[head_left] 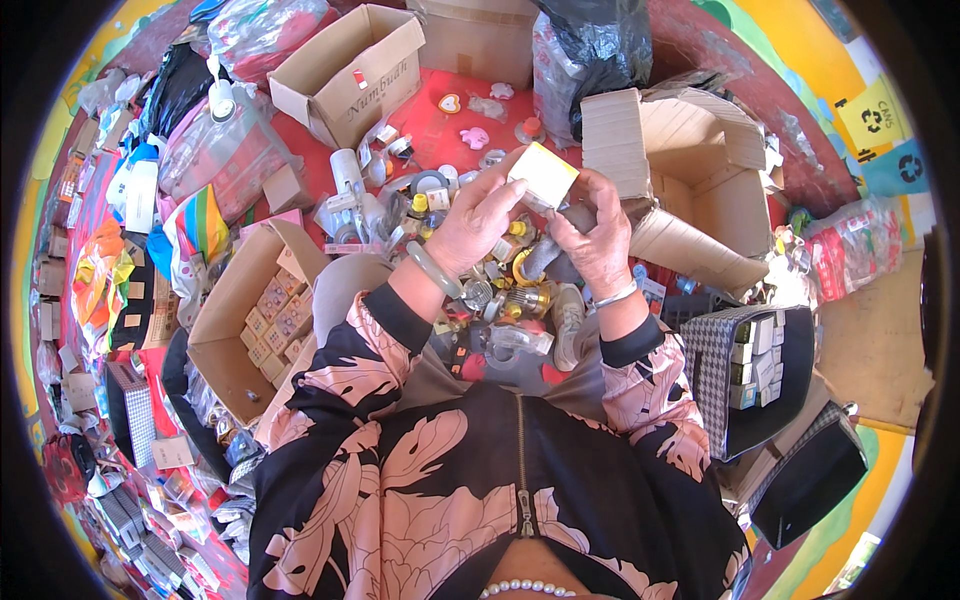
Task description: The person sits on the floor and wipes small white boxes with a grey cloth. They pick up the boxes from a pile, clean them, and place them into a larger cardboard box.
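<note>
My left hand [472, 225] grips a small white carton with yellow edges [541, 178], its thumb lying over the carton's left side. My right hand [600, 238] is closed at the carton's right and lower corner, with the thumb below it and the fingers bent along the edge. Both hands hold the carton up in front of me, over a heap of loose items. Within that heap are yellow-capped pieces, a metallic round part [528, 300] and clear plastic pieces [520, 342].
An open cardboard box [345, 75] stands at the back, another [700, 165] at the right with flaps spread. At the left a box [225, 335] holds several small patterned cartons. A checked bin [715, 345] with small boxes stands at the right. Plastic bags [590, 60] rise behind.
</note>
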### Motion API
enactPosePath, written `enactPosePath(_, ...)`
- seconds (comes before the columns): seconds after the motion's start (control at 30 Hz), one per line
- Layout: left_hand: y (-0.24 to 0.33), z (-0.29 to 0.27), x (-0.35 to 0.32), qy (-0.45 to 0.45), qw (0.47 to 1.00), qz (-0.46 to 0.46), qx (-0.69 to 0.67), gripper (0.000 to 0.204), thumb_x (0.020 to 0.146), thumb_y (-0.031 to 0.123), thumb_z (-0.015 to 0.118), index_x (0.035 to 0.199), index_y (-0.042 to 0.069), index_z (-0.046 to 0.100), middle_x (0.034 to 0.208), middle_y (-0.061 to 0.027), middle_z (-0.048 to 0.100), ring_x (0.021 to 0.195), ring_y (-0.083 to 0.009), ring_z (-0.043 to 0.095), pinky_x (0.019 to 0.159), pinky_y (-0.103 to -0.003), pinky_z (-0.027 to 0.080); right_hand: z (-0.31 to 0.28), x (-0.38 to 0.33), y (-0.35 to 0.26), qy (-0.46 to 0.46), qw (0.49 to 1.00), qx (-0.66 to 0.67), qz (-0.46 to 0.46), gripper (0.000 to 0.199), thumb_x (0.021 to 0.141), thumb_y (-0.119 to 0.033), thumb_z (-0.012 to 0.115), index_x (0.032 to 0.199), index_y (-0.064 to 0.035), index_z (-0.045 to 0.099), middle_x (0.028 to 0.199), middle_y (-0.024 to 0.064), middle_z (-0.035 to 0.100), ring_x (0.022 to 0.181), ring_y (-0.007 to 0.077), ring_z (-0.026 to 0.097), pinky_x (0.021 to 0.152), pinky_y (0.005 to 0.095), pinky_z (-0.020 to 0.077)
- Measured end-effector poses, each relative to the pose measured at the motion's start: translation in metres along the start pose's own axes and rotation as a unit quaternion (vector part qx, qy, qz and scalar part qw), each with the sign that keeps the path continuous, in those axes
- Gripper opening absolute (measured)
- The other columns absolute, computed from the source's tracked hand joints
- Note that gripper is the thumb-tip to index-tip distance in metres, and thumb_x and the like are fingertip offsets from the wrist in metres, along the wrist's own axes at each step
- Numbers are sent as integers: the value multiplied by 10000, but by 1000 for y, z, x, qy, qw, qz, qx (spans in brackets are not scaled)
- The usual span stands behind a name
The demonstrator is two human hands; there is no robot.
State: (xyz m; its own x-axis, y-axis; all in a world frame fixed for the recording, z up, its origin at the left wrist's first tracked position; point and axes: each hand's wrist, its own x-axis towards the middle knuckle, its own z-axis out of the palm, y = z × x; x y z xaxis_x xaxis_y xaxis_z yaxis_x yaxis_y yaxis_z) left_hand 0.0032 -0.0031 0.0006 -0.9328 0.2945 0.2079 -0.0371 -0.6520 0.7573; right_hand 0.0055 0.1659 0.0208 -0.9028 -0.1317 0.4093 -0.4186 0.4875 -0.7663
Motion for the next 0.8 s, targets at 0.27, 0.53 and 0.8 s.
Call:
enactPosePath(0.27, -1, -4, 0, -33, 999, 20, 18, 504, 913, 88, 355, 1396, -11, 249, 1335, -151, 409, 1239, -252, 409, 1046, -401, 310, 4, -5, 8, -3, 999, 37, -5, 570, 682, -125, 740, 1169, -61, 450, 1061, 144, 604, 982, 249, 618, 826, 321, 494)
enactPosePath(0.53, 5, -2, 0, -20, 999, 13, 40, 535, 860, 80, 393, 1379, -3, 297, 1325, -133, 428, 1226, -218, 419, 1037, -377, 319, 4, -4, 2, 21, 992, -53, -116, 611, 656, -59, 719, 1194, -62, 429, 1174, 141, 550, 1020, 284, 589, 846, 334, 486)
enactPosePath(0.8, 7, 1, 0, 25, 981, 120, 149, 504, 766, -43, 451, 1258, -9, 348, 1210, -103, 464, 1145, -172, 458, 977, -312, 361, -2, 7, 1, -138, 895, 405, 121, 693, 742, -59, 715, 1325, -48, 342, 1314, 62, 424, 1105, 182, 502, 929, 304, 427)
